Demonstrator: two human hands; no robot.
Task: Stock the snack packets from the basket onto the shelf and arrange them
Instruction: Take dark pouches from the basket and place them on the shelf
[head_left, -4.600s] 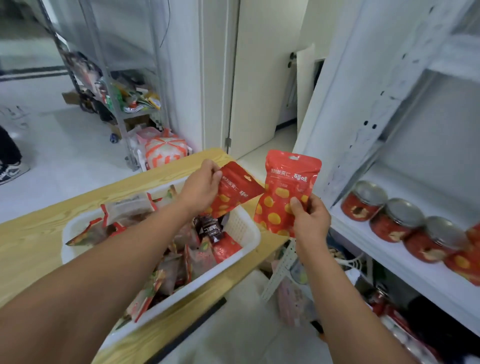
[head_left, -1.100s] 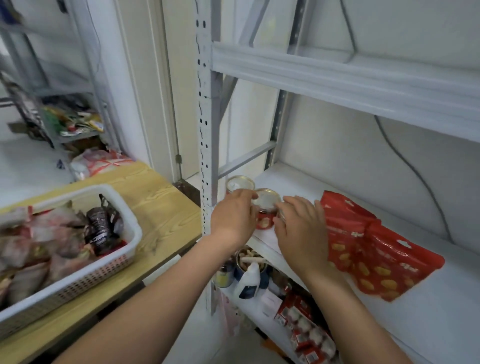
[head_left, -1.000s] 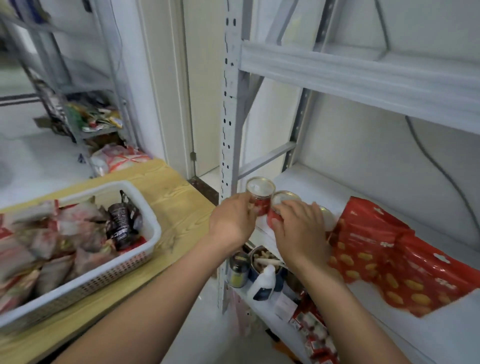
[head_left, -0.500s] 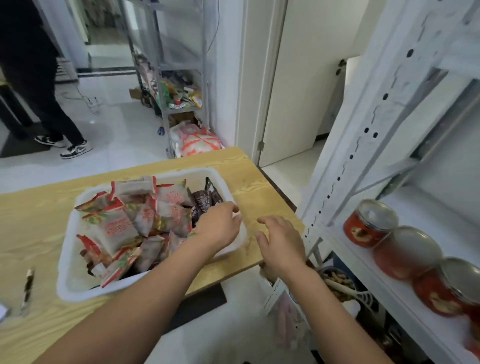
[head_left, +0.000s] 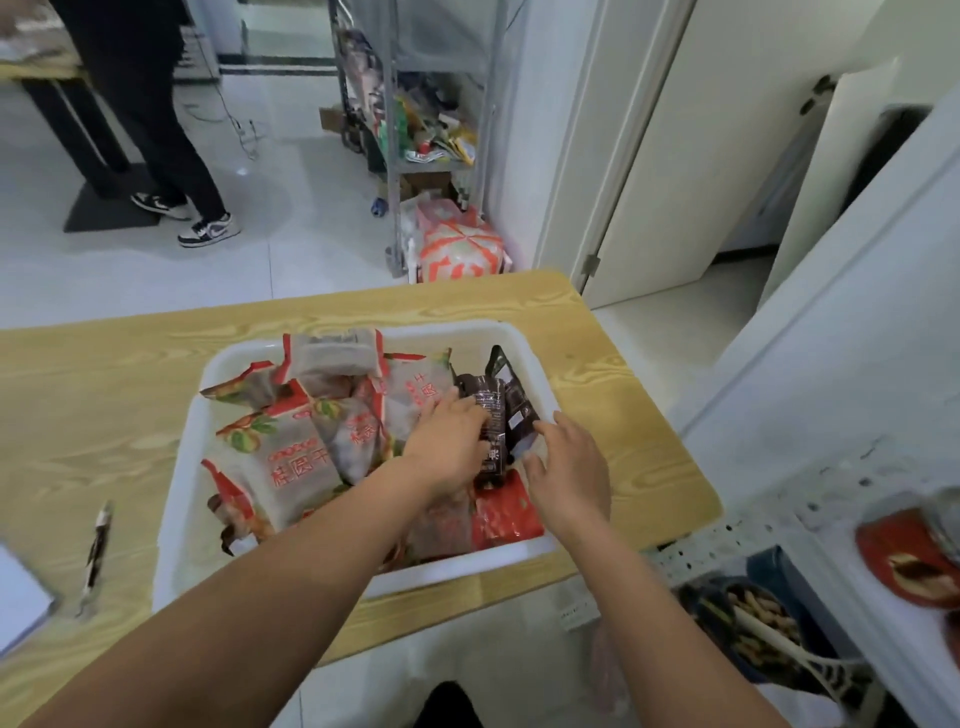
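Observation:
A white basket (head_left: 452, 569) stands on the wooden table (head_left: 104, 389), filled with several snack packets. Grey-and-red packets (head_left: 296, 457) fill its left and middle. Dark brown packets (head_left: 506, 405) stand at its right end, above a red packet (head_left: 506, 514). My left hand (head_left: 449, 441) reaches into the basket, its fingers lying flat over the dark brown packets. My right hand (head_left: 569, 473) is beside it, forefinger and thumb either side of a dark packet's lower corner. The white shelf (head_left: 883, 597) is at the right edge, blurred.
A red can (head_left: 904, 551) sits on the shelf, and a tub of snacks (head_left: 753, 623) on the level below. A pen (head_left: 96, 551) lies on the table's left. A person (head_left: 156, 130) stands at the back left near a metal rack (head_left: 415, 130).
The view turned from the shelf, where both hands shifted cans beside the red packets, back to the basket. Both hands moved from its right rim onto the dark brown packets.

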